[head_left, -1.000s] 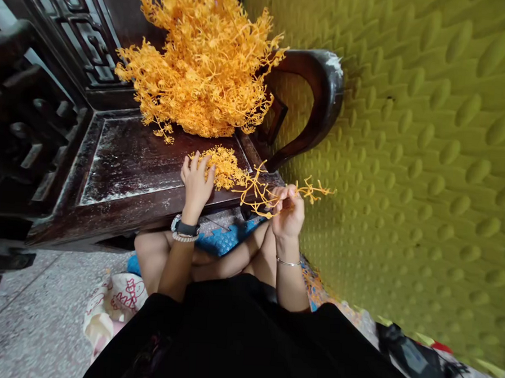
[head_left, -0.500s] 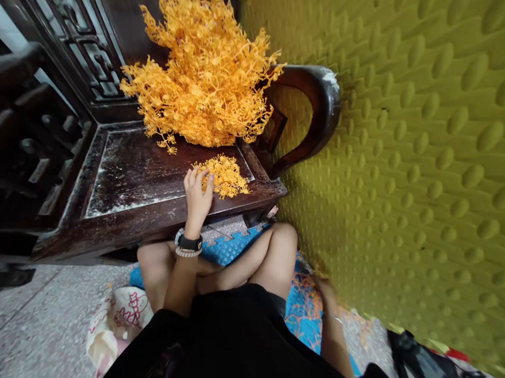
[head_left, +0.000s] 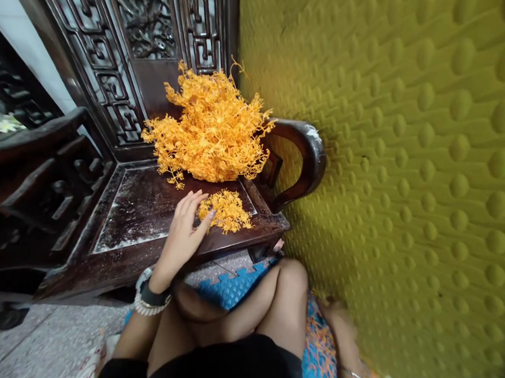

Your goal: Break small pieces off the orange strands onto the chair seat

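My left hand (head_left: pixel 186 228), with a watch and a beaded bracelet on its wrist, is open at the left edge of a small heap of orange-yellow, flower-like pieces (head_left: pixel 228 210). The thumb touches or overhangs the heap. Behind it, a much larger pile of the same stringy orange pieces (head_left: pixel 215 133) rests on the dark wooden seat (head_left: pixel 141 206). Low at the right, beside the yellow wall, is my right hand (head_left: pixel 337 314). Motion blurs its fingers, and I cannot see whether they hold anything. Orange strands (head_left: pixel 320 345) lie near that arm.
A curved armrest (head_left: pixel 311 164) stands right of the large pile, close to the padded yellow wall (head_left: pixel 406 163). Carved panels (head_left: pixel 114 86) form the backrest. My crossed legs (head_left: pixel 280 303) are over a blue foam mat (head_left: pixel 234 289). A pale printed bag (head_left: pixel 93 361) sits at lower left.
The camera view has tilted up, showing more of the backrest. My left hand's fingers have straightened beside the small heap. My right hand has come into view, blurred, by the wall.
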Tool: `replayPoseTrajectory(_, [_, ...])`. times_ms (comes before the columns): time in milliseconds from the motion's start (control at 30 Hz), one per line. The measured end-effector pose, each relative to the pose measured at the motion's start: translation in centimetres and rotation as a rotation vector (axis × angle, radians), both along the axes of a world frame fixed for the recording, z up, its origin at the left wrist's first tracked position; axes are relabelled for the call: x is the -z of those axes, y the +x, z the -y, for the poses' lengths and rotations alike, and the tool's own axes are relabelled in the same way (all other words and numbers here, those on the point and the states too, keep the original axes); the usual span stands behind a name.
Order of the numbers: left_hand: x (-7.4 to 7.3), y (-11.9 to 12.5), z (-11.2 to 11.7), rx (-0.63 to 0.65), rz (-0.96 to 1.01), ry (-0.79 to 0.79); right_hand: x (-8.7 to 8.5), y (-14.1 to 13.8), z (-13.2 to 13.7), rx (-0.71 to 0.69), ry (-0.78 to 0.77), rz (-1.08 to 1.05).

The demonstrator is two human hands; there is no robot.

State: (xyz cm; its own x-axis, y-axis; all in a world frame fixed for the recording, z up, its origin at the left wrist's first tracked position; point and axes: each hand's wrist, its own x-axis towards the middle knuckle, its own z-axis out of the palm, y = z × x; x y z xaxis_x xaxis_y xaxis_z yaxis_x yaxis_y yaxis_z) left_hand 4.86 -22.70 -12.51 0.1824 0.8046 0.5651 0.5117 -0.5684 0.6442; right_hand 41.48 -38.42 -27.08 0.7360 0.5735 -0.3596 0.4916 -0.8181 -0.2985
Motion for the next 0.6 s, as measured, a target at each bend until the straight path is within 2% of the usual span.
replayPoseTrajectory(33, [-1.0, -0.4, -0.5, -0.002, -0.026, 0.033, -1.3, 0.1, -0.7, -0.071, 0.07, -0.082])
replayPoseTrajectory(100, [-2.5, -0.7, -2.4, -0.026, -0.079, 0.103, -4.6, -0.9, -2.8, -0.353, 0.387, -0.346])
replayPoseTrajectory(167, [-3.2, -0.3, -5.1, -0.065, -0.124, 0.155, -8.8, -3.4, -5.7, -0.574, 0.678, -0.61])
replayPoseTrajectory(200, [-3.2, 0.0, -6.5, -0.081, -0.139, 0.168, -11.0, -5.0, -7.5, -0.667, 0.786, -0.652])
replayPoseTrajectory(267, [-2.8, 1.1, -9.4, -0.098, -0.174, 0.153, -15.3, -8.5, -11.8, -0.864, 0.98, -0.508])
replayPoseTrajectory(333, [-2.3, 2.3, -11.7, -0.099, -0.196, 0.113, -19.0, -11.6, -16.5, -1.022, 1.183, -0.141])
replayPoseTrajectory(400, [-1.9, 3.5, -13.4, -0.1, -0.17, 0.098, -21.5, -14.1, -21.2, -1.127, 1.212, 0.24])
replayPoseTrajectory(500, [-2.2, 5.1, -15.2, -0.106, -0.066, 0.162, -23.5, -16.4, -26.6, -1.19, 1.149, 0.557])
replayPoseTrajectory(600, [-3.0, 6.3, -16.6, -0.081, 0.033, 0.21, -23.7, -17.9, -29.0, -1.216, 1.167, 0.649])
